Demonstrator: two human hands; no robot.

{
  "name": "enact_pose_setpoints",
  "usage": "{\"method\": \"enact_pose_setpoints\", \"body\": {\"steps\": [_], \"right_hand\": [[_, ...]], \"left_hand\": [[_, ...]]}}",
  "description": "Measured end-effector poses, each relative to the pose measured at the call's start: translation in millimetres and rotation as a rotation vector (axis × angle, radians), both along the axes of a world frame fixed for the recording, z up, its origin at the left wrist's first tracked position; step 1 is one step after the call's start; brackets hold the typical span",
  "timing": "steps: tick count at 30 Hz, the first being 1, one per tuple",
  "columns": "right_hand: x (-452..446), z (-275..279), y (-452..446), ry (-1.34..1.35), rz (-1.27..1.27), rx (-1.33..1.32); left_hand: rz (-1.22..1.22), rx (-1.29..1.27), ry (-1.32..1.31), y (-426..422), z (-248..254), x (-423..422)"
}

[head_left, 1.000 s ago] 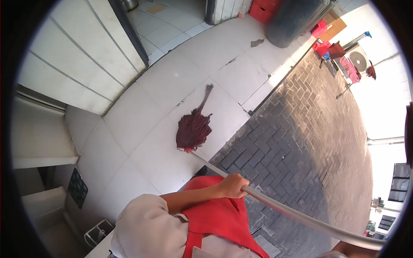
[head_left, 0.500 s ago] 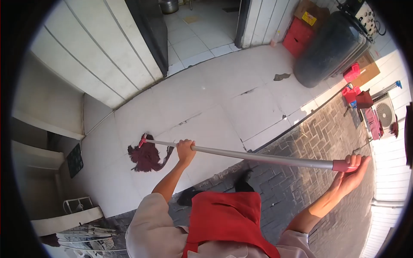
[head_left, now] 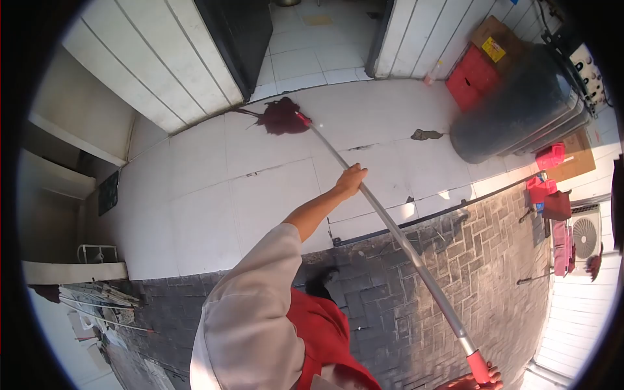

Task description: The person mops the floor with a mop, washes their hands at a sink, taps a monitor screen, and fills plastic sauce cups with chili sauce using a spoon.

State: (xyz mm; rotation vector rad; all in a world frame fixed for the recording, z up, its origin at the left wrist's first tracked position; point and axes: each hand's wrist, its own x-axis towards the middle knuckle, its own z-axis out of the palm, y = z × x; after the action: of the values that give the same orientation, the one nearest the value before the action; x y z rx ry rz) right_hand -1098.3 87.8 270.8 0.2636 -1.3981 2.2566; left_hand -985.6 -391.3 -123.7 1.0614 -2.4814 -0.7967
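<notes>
Okay, my right hand [head_left: 485, 379] is partly cut off by the bottom edge, most of that forearm out of view. Dark lens rim swallows the corners. Mop head [head_left: 281, 118] is a dark red clump, strands hard to separate; dark shoe [head_left: 322, 283] below my left arm is blurry, half behind the red apron [head_left: 325, 325]. Yellow label [head_left: 493, 49] on the cardboard box [head_left: 500, 32], upper right, print too small to read; no brand I can make out.

My left arm reaches forward and across to the right, left hand [head_left: 351, 179] closed round the silver pole [head_left: 416, 260], upper part. Right hand is low, fingers curled round the red grip [head_left: 478, 367] at the near end; thumb placement, cannot tell. Pole slants from lower right to upper left. Mop head sits on the white tiles [head_left: 273, 208] near the dark door [head_left: 239, 39], strands trailing left.
</notes>
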Motion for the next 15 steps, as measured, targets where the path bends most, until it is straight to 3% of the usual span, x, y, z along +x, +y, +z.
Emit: {"method": "enact_pose_setpoints", "body": {"steps": [3,4,7,11,13,15], "right_hand": [[-13,35,30,0.260,-0.292,-0.012],[-26,27,66,0.558,-0.210,0.234],[-5,76,47,0.565,-0.151,-0.044],[-1,123,76,0.529,-0.436,0.005],[19,149,101,0.423,-0.592,0.108],[62,171,129,0.353,-0.659,0.260]], "left_hand": [[-0.202,0.021,0.240,13,18,-82],[-0.290,0.020,0.290,19,27,-108],[-0.471,0.082,0.225,72,74,-173],[-0.691,-0.047,0.346,147,108,-219],[-0.752,0.019,0.362,208,125,-210],[-0.964,0.064,0.440,267,178,-174]]}}
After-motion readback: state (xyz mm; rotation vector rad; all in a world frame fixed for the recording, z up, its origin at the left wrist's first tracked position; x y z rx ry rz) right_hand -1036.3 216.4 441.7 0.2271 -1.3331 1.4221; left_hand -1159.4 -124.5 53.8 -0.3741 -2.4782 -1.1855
